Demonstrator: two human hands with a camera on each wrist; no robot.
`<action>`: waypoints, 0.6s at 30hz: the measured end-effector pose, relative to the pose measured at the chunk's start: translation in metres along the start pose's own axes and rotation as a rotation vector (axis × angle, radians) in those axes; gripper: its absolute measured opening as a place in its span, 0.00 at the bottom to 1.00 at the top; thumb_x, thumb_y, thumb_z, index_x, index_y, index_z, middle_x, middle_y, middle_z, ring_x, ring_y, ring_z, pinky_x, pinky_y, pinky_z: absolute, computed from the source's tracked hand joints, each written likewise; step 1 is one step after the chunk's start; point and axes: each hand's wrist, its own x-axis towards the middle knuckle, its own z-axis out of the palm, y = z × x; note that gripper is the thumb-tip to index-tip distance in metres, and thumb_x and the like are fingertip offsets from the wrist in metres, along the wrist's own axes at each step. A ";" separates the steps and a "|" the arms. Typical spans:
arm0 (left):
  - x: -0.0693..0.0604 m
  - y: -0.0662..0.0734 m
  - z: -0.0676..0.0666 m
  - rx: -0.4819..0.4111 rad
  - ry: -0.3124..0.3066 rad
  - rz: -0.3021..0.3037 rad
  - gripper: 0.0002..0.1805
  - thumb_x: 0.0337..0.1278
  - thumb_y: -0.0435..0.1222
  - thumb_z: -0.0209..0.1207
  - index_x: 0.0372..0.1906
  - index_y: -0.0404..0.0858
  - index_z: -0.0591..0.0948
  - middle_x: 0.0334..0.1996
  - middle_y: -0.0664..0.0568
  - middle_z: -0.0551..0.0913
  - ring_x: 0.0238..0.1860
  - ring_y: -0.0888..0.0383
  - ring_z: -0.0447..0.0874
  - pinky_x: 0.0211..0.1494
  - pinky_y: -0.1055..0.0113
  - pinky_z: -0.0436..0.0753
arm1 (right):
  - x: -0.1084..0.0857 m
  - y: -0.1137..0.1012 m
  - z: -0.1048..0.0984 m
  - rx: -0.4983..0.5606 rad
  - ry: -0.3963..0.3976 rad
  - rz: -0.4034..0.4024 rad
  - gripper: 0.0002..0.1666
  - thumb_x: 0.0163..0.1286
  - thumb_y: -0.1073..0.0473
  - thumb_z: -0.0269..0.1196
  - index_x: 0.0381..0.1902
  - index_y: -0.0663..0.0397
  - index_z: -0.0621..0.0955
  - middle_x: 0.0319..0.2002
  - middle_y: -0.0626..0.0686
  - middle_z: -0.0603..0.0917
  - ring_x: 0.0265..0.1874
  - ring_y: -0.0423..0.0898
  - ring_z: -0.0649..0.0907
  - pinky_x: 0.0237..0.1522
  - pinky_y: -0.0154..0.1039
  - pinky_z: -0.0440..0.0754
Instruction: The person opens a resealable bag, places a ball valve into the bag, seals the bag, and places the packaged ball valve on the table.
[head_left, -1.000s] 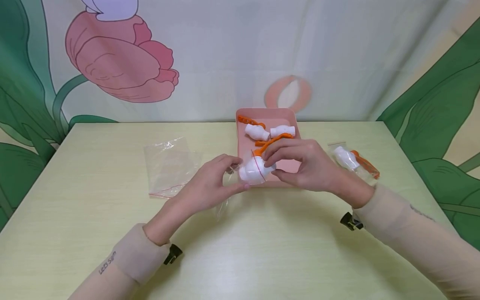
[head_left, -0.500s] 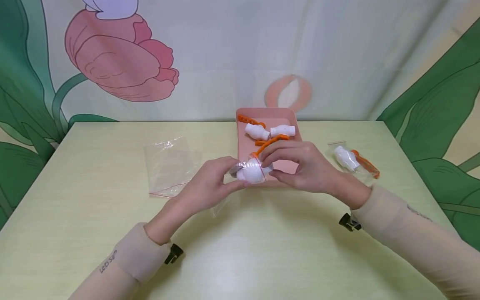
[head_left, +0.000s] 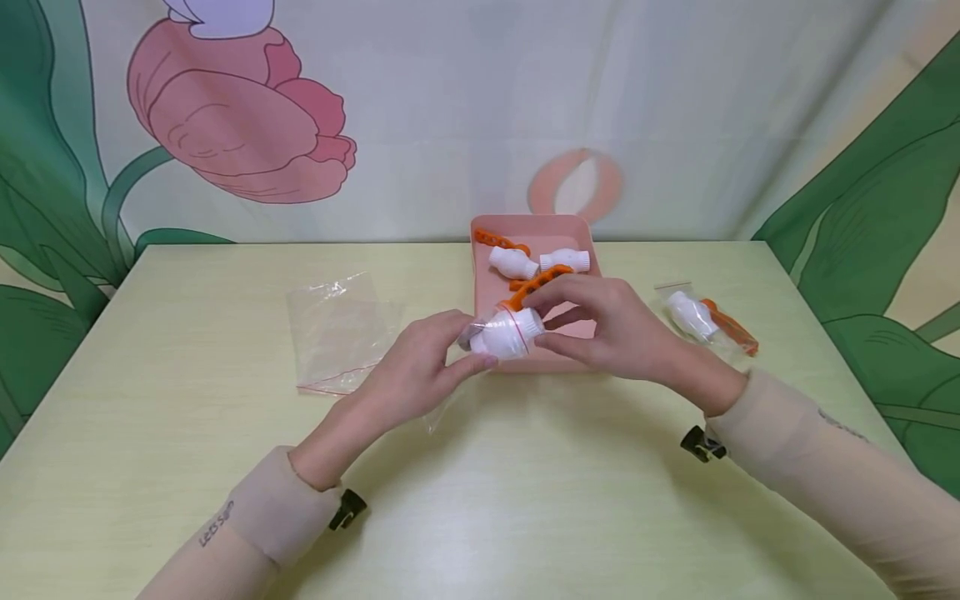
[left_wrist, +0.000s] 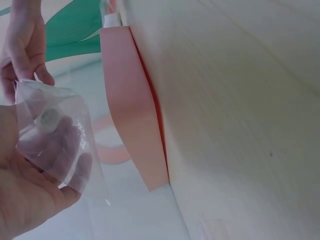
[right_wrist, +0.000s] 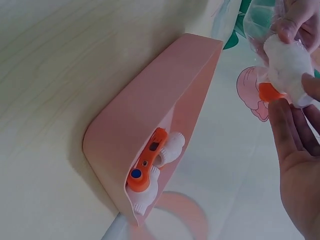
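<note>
Just over the tray's front edge, my left hand (head_left: 416,362) holds a clear zip bag (left_wrist: 75,132) with a white bulbous plastic fitting (head_left: 498,336) partly inside. The fitting's ribbed end sticks out past the bag's red seal line. At that end my right hand (head_left: 611,325) pinches with thumb and fingertips. An orange strip with holes (head_left: 542,285) sticks out beside the fitting, close to the right index finger; in the right wrist view the orange part (right_wrist: 270,92) touches a fingertip. How it joins the fitting is hidden.
A pink tray (head_left: 483,312) behind the hands holds two white fittings (head_left: 514,263) and orange strips (head_left: 498,242). On the right lies a bagged fitting and strip (head_left: 693,317). A flat clear bag (head_left: 333,333) lies on the left. A printed curtain (head_left: 450,117) hangs behind the table.
The white fitting has tipped, its ribbed end now showing toward the upper right. My right fingers have shifted back to that end, and the orange strip has turned, showing its holes.
</note>
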 end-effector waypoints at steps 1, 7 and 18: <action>0.000 0.000 0.000 0.007 0.004 0.004 0.15 0.62 0.36 0.71 0.50 0.34 0.84 0.45 0.48 0.87 0.46 0.52 0.84 0.54 0.53 0.83 | 0.000 -0.001 0.000 0.022 -0.004 0.034 0.20 0.62 0.71 0.74 0.52 0.59 0.84 0.50 0.49 0.86 0.47 0.45 0.86 0.45 0.42 0.87; 0.000 0.000 0.002 0.037 0.017 -0.004 0.17 0.61 0.35 0.71 0.52 0.33 0.84 0.45 0.47 0.86 0.47 0.51 0.84 0.53 0.56 0.82 | 0.001 -0.005 0.000 0.111 -0.013 0.224 0.16 0.64 0.67 0.74 0.49 0.57 0.86 0.47 0.48 0.87 0.47 0.44 0.85 0.49 0.40 0.86; 0.001 0.004 0.002 0.096 0.024 -0.062 0.19 0.60 0.36 0.72 0.53 0.32 0.83 0.46 0.47 0.85 0.47 0.48 0.84 0.53 0.56 0.83 | 0.003 -0.017 0.003 0.205 0.046 0.448 0.13 0.62 0.68 0.74 0.45 0.58 0.87 0.49 0.52 0.86 0.45 0.47 0.88 0.49 0.42 0.86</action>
